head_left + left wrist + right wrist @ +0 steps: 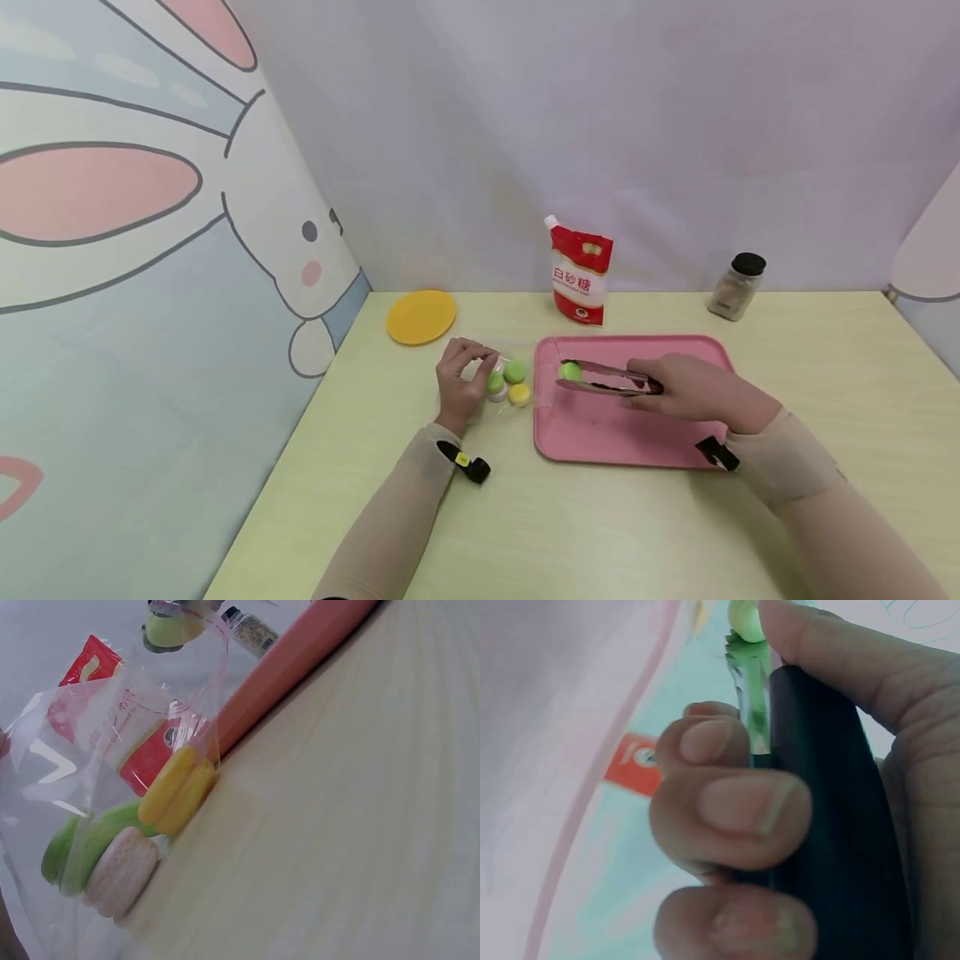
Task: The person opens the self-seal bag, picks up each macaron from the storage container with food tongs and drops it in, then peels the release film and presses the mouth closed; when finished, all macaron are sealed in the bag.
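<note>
The pale wall (435, 117) occupies the upper frame; I see a rabbit mural (255, 208) along the left. The table (555, 533) spans the lower half. Right of centre lies the pink tray (622, 437), its right side partly covered by the right hand (678, 387), whose fingers are wrapped around the tongs (609, 389). At centre, the left hand (463, 383) pinches the clear bag (60, 795), thumb and fingertips together. The tray's raised left rim stands between bag and tongs tips. Against the wall, upper centre, stands the red sugar pouch (581, 275); the yellow plate (422, 317) lies left of it, the black-lidded jar (737, 288) right. The tongs are clamped on a light green macaron (571, 372) over the tray's upper-left part; contact with the tray cannot be determined. Green macarons (514, 371), one white (497, 394) and one yellow (519, 394) sit inside the bag.
</note>
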`<action>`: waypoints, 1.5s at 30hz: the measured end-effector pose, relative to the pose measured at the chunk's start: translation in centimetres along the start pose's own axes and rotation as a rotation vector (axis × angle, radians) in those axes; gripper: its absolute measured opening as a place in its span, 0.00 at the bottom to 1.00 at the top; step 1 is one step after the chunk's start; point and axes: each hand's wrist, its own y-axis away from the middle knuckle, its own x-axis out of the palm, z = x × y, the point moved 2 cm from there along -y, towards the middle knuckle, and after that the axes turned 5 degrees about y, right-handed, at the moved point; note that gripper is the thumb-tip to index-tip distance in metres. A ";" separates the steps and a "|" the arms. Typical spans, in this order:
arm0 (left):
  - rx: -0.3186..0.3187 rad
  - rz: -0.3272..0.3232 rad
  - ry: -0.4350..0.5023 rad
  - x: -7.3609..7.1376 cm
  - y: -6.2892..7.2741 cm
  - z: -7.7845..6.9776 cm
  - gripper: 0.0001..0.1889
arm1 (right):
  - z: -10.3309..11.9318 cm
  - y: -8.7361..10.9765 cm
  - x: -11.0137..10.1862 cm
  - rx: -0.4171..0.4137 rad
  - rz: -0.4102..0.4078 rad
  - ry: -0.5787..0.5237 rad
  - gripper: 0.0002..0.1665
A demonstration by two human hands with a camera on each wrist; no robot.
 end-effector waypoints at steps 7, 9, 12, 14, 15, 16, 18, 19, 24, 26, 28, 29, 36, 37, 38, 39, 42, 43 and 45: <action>-0.009 0.001 0.000 0.0 0.1 -0.1 0.03 | 1.0 -2.7 0.0 0.018 0.069 -0.055 0.16; -0.011 0.001 0.002 0.0 0.1 -0.1 0.03 | 1.2 -3.4 0.1 0.020 0.085 -0.068 0.16; -0.007 0.003 -0.001 0.0 0.1 -0.1 0.04 | 1.4 -4.6 0.3 0.038 0.119 -0.083 0.16; 0.004 0.001 -0.002 0.0 0.0 0.0 0.04 | 1.5 -5.4 0.5 0.063 0.158 -0.102 0.16; 0.013 0.000 0.000 0.1 0.0 -0.1 0.04 | 1.6 -5.8 0.6 0.080 0.181 -0.108 0.17; 0.021 -0.001 0.000 0.1 0.0 -0.1 0.03 | 1.7 -6.1 0.6 0.098 0.206 -0.115 0.17; 0.041 -0.007 0.000 0.2 -0.1 -0.1 0.01 | 1.9 -6.9 0.8 0.129 0.251 -0.137 0.17; 0.047 -0.008 0.003 0.2 -0.1 -0.1 0.01 | 2.0 -7.2 0.8 0.141 0.265 -0.144 0.17; 0.050 -0.001 -0.002 0.2 -0.1 -0.1 0.01 | 2.4 -8.4 0.6 0.140 0.276 -0.153 0.19; 0.043 0.000 -0.002 0.2 0.0 -0.1 0.03 | 2.3 -8.5 0.5 0.143 0.283 -0.155 0.24; 0.035 0.000 0.000 0.2 0.0 -0.1 0.04 | 2.0 -8.4 0.3 0.167 0.293 -0.161 0.30; 0.031 -0.001 0.000 0.1 0.0 0.0 0.04 | 1.8 -8.3 0.2 0.180 0.295 -0.164 0.33; 0.055 -0.005 -0.002 0.2 -0.1 0.0 0.02 | 0.7 -8.4 0.2 0.201 0.286 -0.158 0.29; 0.062 -0.006 0.001 0.2 -0.1 0.0 0.02 | 0.8 -8.6 0.5 0.190 0.286 -0.159 0.28; 0.068 -0.006 0.006 0.2 -0.1 0.0 0.03 | 1.0 -8.7 0.8 0.173 0.281 -0.157 0.28; 0.072 -0.006 0.010 0.2 -0.1 0.0 0.03 | 1.3 -9.0 1.2 0.153 0.273 -0.154 0.26; 0.068 -0.001 0.012 0.2 -0.1 0.0 0.02 | 2.2 -9.7 2.1 0.070 0.218 -0.122 0.19; 0.062 0.001 0.009 0.2 0.0 0.1 0.01 | 2.5 -10.0 2.4 0.045 0.196 -0.098 0.17; 0.052 0.004 0.011 0.2 0.0 0.1 0.02 | 3.0 -10.3 2.9 0.007 0.144 -0.052 0.16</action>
